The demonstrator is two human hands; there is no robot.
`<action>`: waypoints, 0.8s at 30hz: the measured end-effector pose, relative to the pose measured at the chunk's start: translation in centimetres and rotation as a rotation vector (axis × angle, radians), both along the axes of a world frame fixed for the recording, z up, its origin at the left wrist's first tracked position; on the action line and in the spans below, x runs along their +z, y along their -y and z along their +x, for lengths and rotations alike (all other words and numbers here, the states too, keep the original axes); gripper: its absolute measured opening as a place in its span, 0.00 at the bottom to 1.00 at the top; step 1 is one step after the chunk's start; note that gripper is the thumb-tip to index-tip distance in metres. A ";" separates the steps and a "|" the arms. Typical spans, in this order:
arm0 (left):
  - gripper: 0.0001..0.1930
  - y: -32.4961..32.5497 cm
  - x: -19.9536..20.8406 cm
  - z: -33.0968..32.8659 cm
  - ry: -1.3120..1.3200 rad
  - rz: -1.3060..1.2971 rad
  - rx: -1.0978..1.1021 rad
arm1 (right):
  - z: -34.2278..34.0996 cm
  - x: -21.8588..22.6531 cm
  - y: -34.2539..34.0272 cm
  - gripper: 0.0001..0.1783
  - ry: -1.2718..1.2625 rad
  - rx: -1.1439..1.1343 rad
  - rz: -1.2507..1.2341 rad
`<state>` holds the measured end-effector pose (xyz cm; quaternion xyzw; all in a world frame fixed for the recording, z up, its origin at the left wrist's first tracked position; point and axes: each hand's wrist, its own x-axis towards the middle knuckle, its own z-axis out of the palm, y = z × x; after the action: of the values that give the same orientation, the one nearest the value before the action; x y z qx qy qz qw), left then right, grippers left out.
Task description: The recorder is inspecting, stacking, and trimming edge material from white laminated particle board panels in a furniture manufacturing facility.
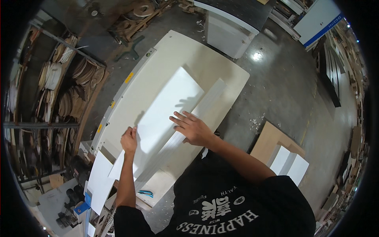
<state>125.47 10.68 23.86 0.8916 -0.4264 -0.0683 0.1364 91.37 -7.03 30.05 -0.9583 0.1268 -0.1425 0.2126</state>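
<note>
Looking down from the head camera, a white panel (167, 106) is seen lying on a pale worktable (221, 71) in a workshop. The panel's left edge is gripped by the left hand (129, 141), its fingers curled closed around the edge. The right hand (194, 128) is laid flat, fingers spread wide, across the panel's right edge and a long grey strip (197, 114) that lies beside and touching it; nothing is grasped by this hand. Smaller white boards (290, 166) are stacked on a wooden pallet (268, 138) on the concrete floor (284, 87) to the right. Coils of edge banding (75, 91) are stored on racks at left.
</note>
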 end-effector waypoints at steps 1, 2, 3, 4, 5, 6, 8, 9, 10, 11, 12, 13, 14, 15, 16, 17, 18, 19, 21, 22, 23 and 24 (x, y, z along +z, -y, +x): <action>0.23 -0.1 0.8 -1.7 -0.073 -0.048 -0.022 | 0.0 0.2 0.1 0.51 0.038 0.005 -0.017; 0.23 -0.2 1.9 -3.4 -0.123 -0.061 -0.038 | -0.1 0.5 0.2 0.51 0.043 0.013 -0.012; 0.23 -0.3 3.2 -5.2 -0.171 -0.074 -0.049 | -0.1 0.9 0.3 0.55 -0.021 0.006 -0.040; 0.22 -0.6 4.4 -6.9 -0.208 -0.080 -0.054 | -0.1 1.1 0.2 0.60 -0.085 0.004 -0.068; 0.22 -0.9 5.2 -8.5 -0.244 -0.087 -0.058 | 0.0 0.7 0.2 0.60 -0.078 0.021 -0.060; 0.20 -1.7 5.2 -9.7 -0.278 -0.121 -0.087 | 0.2 0.2 0.2 0.62 -0.090 0.002 -0.075; 0.13 -2.6 6.9 -13.4 -0.245 -0.082 -0.160 | 0.1 -0.2 0.2 0.65 -0.103 -0.010 -0.081; 0.12 -2.9 8.2 -14.9 -0.155 -0.070 -0.244 | 0.0 0.3 0.5 0.64 -0.149 -0.011 -0.102; 0.12 -3.9 8.8 -15.5 -0.151 -0.064 -0.233 | 0.0 0.4 0.7 0.63 -0.196 -0.008 -0.123; 0.15 -5.1 9.2 -16.1 -0.111 -0.013 -0.203 | 0.0 0.1 0.9 0.63 -0.192 0.000 -0.118; 0.20 -6.4 9.5 -16.8 -0.073 0.039 -0.172 | -0.2 -0.3 1.2 0.62 -0.172 0.013 -0.118; 0.20 -8.2 9.4 -16.8 -0.077 0.046 -0.164 | -0.5 -0.4 1.6 0.60 -0.155 0.025 -0.118; 0.22 -10.4 9.1 -16.0 -0.007 0.071 -0.113 | -1.1 -0.5 2.9 0.60 -0.153 -0.004 -0.059; 0.25 -13.4 8.9 -15.2 0.066 0.097 -0.049 | -1.7 0.0 4.7 0.59 -0.147 -0.020 -0.003; 0.26 -16.6 8.4 -14.2 0.103 0.102 0.040 | -2.6 0.5 6.8 0.61 -0.182 -0.088 0.010; 0.28 -20.2 7.4 -13.1 0.140 0.106 0.133 | -3.9 0.4 9.2 0.63 -0.175 -0.143 0.002; 0.29 -24.7 5.8 -12.1 0.158 0.078 0.262 | -4.9 0.4 11.2 0.62 -0.113 -0.183 -0.033; 0.30 -28.7 3.8 -11.1 0.175 0.050 0.391 | -6.1 0.7 13.1 0.63 -0.049 -0.195 -0.034; 0.37 -32.0 2.0 -10.2 -0.021 -0.255 0.433 | -7.4 1.1 15.6 0.67 -0.103 -0.222 -0.107; 0.37 -32.4 1.2 -10.2 -0.025 -0.343 0.542 | -8.1 0.9 16.1 0.69 -0.123 -0.246 -0.112; 0.37 -32.0 1.1 -10.5 -0.022 -0.435 0.664 | -8.2 1.2 16.5 0.70 -0.140 -0.255 -0.120; 0.37 -32.8 1.1 -10.7 -0.119 -0.480 0.729 | -8.0 1.1 16.6 0.70 -0.135 -0.204 -0.117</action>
<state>114.77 43.46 24.99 0.9213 -0.0792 0.0340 0.3792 83.33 -23.68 31.19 -0.9587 0.2291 -0.1055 0.1317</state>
